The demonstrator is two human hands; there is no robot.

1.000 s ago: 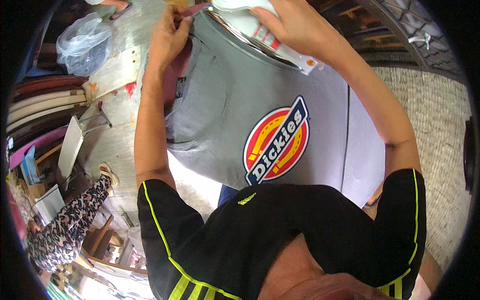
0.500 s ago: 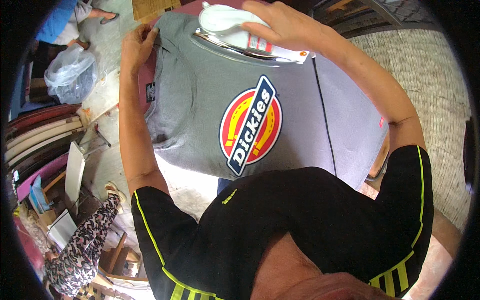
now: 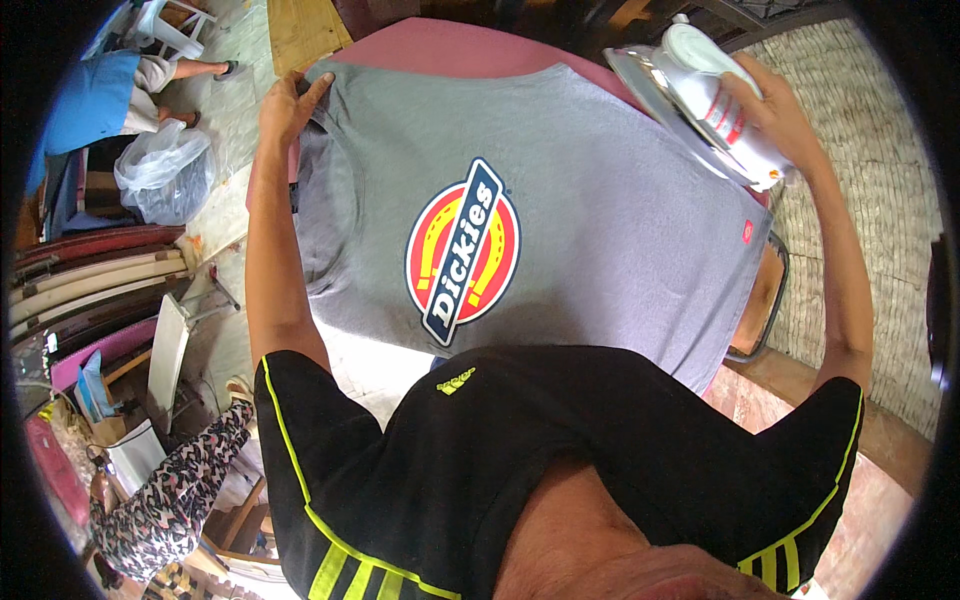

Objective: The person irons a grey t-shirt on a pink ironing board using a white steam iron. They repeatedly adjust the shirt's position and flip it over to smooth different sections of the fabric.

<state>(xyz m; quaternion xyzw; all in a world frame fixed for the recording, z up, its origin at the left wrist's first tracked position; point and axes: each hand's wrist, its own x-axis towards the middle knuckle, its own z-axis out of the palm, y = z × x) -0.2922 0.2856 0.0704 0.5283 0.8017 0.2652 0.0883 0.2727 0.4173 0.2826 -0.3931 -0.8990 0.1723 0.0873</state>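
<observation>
A grey T-shirt (image 3: 590,190) with a red, yellow and navy print lies spread over a pink-covered ironing board (image 3: 430,42). My left hand (image 3: 290,108) pinches its far left corner, near the neckline. In my right hand (image 3: 778,112) is a white iron (image 3: 700,85), held by its handle beyond the shirt's far right edge. The iron is tilted, its shiny metal rim turned toward the shirt. Whether its soleplate touches anything cannot be made out.
At the left stand a clear plastic bag (image 3: 165,172) and a stack of boards (image 3: 100,280). One person in blue (image 3: 92,100) is at the upper left; another in patterned trousers (image 3: 170,510) is at the lower left. A woven mat surface (image 3: 860,200) lies to the right.
My right hand has carried the iron rightward, off the middle of the shirt's far side to its far right edge. My left hand still holds the shirt's corner.
</observation>
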